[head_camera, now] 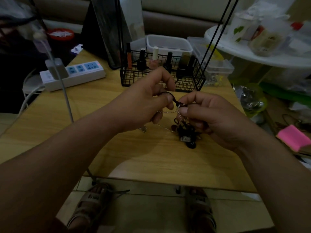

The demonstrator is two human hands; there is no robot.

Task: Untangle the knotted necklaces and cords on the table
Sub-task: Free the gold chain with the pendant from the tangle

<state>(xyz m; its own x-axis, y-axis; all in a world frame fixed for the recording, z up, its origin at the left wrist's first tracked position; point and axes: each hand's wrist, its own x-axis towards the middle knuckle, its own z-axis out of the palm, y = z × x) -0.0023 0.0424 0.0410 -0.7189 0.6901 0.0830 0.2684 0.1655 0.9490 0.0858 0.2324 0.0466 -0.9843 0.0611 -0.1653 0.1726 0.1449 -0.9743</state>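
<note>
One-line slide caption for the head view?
Left hand pinches a black cord loop, right hand pinches the silver chain, tangle below them at the wooden table.

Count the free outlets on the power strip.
3 blue outlets in a row on the power strip: one beside the grey charger, one mid-strip, one near its right end. The charger may hide others.

A cluttered home corner: a wooden table with a wire basket of nail polish at its far edge, a power strip at its left edge, a sofa behind.
</note>
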